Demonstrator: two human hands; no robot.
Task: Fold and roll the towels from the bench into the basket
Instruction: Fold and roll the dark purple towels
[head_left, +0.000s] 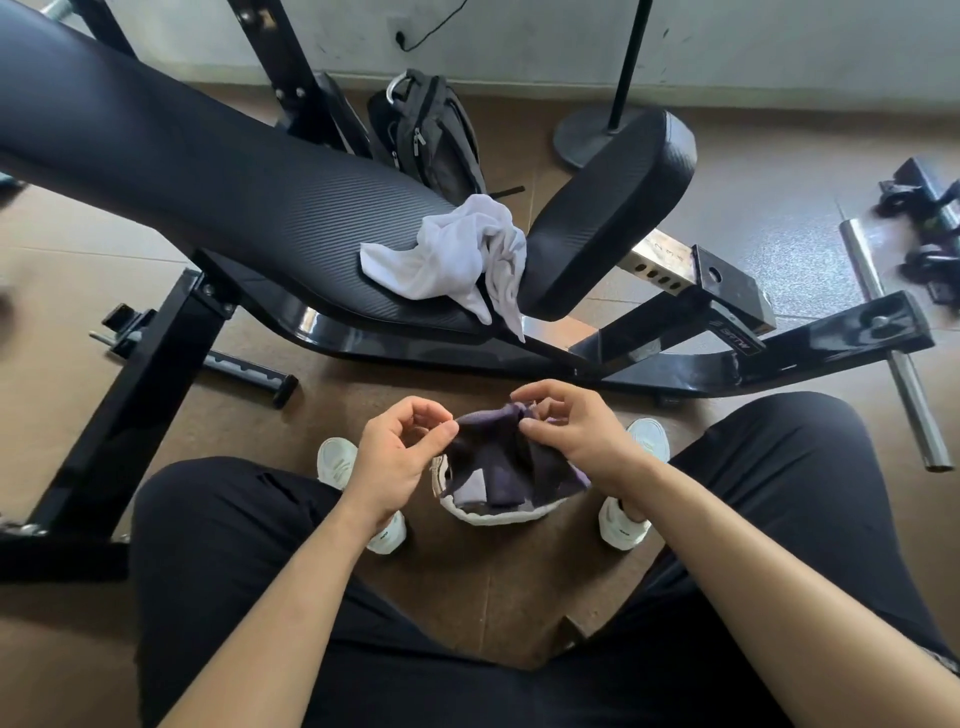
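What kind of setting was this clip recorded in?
Most likely a gym or home workout room: a black padded weight bench on a steel frame, a bare steel barbell bar on the floor, and dark dumbbell-like weights at the right edge.

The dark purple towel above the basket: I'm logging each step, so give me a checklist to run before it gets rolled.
1. Dark purple towel pinched at both top corners, left hand and right hand: ok.
2. Folded flat: not ok, bunched between the hands.
3. White fabric basket on the floor under the towel: ok.
4. Room left in basket: cannot tell.
5. Crumpled white towel on the black padded bench, unfolded: not ok.
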